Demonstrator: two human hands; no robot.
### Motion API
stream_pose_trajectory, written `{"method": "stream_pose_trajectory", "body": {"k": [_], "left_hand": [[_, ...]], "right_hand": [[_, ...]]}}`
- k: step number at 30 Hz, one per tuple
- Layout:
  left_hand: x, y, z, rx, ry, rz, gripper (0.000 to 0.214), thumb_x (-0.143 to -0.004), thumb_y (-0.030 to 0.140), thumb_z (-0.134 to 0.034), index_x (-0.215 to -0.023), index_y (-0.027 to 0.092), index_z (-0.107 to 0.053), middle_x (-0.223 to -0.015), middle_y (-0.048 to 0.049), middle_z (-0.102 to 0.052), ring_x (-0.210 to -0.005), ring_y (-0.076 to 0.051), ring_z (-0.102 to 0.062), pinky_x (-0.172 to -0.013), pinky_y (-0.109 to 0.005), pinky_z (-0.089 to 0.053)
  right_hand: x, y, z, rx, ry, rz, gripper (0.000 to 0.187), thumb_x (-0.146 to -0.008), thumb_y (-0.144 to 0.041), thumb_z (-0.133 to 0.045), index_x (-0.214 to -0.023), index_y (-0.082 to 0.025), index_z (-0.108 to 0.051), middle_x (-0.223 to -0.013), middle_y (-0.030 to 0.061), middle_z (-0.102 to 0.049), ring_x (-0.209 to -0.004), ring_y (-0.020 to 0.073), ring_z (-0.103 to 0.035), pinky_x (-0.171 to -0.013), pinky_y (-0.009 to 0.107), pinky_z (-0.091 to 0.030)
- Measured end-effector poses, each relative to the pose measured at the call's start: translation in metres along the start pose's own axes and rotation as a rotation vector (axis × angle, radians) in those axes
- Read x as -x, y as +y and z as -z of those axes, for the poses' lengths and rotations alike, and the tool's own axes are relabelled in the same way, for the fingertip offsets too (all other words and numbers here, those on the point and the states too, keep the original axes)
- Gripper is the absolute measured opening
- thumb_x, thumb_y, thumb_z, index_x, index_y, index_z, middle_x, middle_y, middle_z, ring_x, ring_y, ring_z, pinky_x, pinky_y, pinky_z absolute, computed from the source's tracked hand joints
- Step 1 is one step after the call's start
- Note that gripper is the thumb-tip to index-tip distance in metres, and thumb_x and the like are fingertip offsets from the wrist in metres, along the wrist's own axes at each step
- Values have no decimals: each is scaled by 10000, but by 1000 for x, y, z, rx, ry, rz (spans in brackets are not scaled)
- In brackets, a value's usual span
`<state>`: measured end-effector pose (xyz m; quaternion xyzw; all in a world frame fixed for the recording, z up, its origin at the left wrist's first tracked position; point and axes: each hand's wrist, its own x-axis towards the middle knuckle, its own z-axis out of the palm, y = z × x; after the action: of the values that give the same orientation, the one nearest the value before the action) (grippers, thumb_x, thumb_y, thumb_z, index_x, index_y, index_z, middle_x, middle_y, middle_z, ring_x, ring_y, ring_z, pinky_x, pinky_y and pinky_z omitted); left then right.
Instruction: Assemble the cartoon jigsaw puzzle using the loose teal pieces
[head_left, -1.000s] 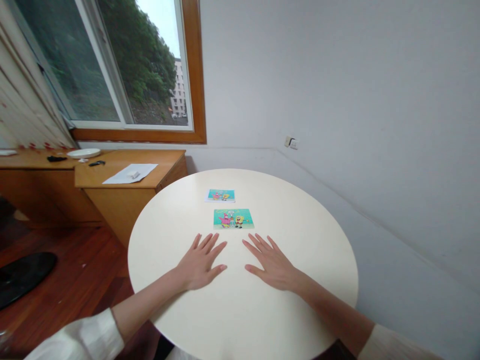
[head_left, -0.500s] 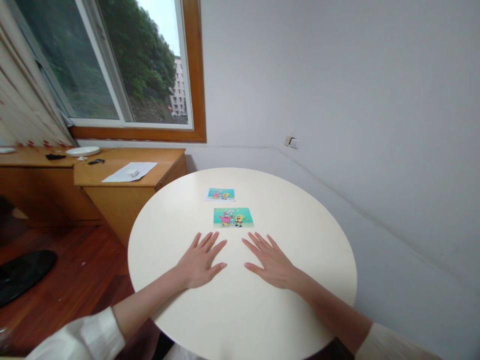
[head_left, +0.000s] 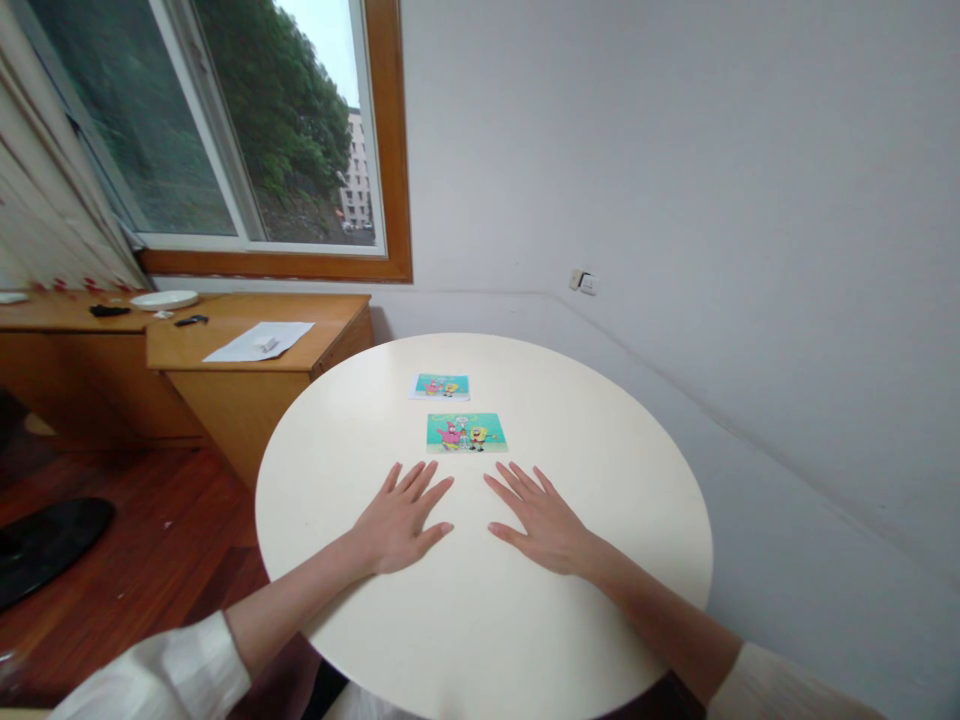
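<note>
My left hand point(head_left: 397, 525) lies flat, palm down, on a round cream table point(head_left: 615, 480), fingers spread and holding nothing. My right hand point(head_left: 544, 525) lies flat beside it in the same way, empty too. Just beyond my fingertips is a teal cartoon picture card point(head_left: 466, 433). A smaller picture card point(head_left: 442, 386) with a white border lies further back on the table. Neither hand touches a card.
A wooden cabinet point(head_left: 247, 385) stands left of the table, with a sheet of paper point(head_left: 259, 342) and a white plate point(head_left: 164, 300) on top. A window is behind it. A white wall with a socket point(head_left: 583, 284) runs along the right. A black round base point(head_left: 45, 545) sits on the wooden floor.
</note>
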<state>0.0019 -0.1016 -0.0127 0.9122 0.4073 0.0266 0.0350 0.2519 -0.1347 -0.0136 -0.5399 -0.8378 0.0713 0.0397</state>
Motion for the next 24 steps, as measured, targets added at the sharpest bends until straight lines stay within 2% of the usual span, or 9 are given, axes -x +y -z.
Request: {"method": "stream_pose_trajectory", "body": {"k": [24], "left_hand": [[-1,0,-3,11,13,-5,621,-840,600,-191,-1387,307,-185,-1467,-57,-123,-1342,-258,-122,-1067,-506,-72]], "right_hand": [[0,0,1,-5,-16,-10,688,-818,-638,-201,-1395,-265,-183,-1469,51,-127,-1350,230,-85,-1085,477,-46]]}}
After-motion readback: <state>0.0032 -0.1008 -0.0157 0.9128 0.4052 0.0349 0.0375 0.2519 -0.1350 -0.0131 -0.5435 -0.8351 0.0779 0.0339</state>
